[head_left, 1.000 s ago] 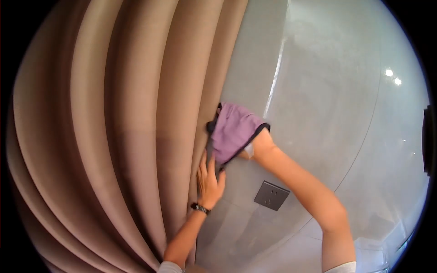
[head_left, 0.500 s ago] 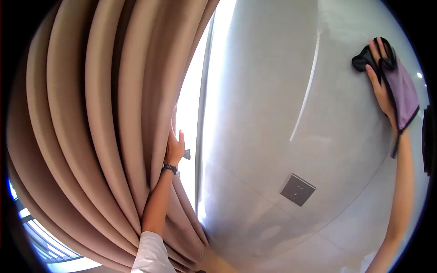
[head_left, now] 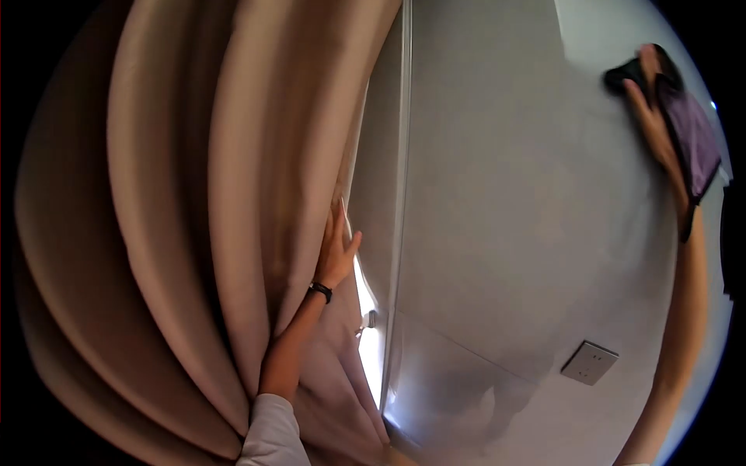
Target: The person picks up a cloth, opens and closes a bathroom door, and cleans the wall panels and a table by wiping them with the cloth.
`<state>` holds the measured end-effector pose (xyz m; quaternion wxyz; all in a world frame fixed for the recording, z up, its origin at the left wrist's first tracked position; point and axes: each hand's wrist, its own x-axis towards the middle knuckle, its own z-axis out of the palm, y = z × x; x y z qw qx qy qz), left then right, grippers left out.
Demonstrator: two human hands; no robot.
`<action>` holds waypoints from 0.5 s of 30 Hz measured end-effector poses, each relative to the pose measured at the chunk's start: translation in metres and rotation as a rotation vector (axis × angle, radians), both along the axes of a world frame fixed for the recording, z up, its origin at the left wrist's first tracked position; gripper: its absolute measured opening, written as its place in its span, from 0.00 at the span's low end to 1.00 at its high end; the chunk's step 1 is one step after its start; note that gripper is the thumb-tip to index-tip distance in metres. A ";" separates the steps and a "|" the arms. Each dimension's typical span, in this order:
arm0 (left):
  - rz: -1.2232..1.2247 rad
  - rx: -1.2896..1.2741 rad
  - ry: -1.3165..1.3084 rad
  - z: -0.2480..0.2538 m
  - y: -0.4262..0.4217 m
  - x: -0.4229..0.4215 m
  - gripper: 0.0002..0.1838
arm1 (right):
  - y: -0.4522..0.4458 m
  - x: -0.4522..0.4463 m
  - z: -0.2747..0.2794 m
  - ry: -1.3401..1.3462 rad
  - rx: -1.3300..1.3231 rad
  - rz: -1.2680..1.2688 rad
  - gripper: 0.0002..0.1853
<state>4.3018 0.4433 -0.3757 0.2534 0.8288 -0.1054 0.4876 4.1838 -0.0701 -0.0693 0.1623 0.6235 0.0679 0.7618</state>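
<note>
My left hand [head_left: 337, 252], with a dark band at the wrist, presses its spread fingers on the edge of the brown curtain [head_left: 256, 194], pushing against the folds. At the upper right my right hand [head_left: 651, 105] has its fingers around a purple cloth with black trim [head_left: 690, 136]. The cloth hangs over the back of the hand and wrist, and a black part of it lies by the fingertips against the grey wall [head_left: 497, 186].
A grey socket plate [head_left: 590, 363] is on the wall at the lower right. Beside the curtain's edge runs a vertical frame strip [head_left: 404, 155], with a bright gap and a small handle [head_left: 369, 320] low down.
From the curtain's edge, my right hand has gone far right with the cloth. My left hand has shifted along the curtain, and the bright gap seen half a second ago is now narrower.
</note>
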 end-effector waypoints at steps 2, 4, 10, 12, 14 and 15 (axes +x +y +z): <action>-0.025 0.037 0.005 -0.015 0.011 0.025 0.38 | 0.073 0.017 -0.018 0.092 -0.098 0.270 0.33; -0.093 0.056 -0.010 -0.021 0.014 0.037 0.39 | 0.148 0.023 -0.062 0.328 -0.085 0.371 0.36; -0.217 0.027 0.051 -0.021 0.022 0.037 0.43 | 0.279 0.053 -0.222 0.905 -0.351 0.350 0.19; -0.232 0.050 0.049 -0.023 0.025 0.037 0.44 | 0.279 0.074 -0.275 0.660 -0.510 0.481 0.15; -0.186 0.112 0.035 -0.023 0.027 0.039 0.45 | 0.276 0.076 -0.279 0.794 -0.510 0.427 0.12; -0.186 0.111 0.039 -0.025 0.029 0.042 0.46 | 0.284 0.057 -0.255 1.036 -0.455 0.237 0.09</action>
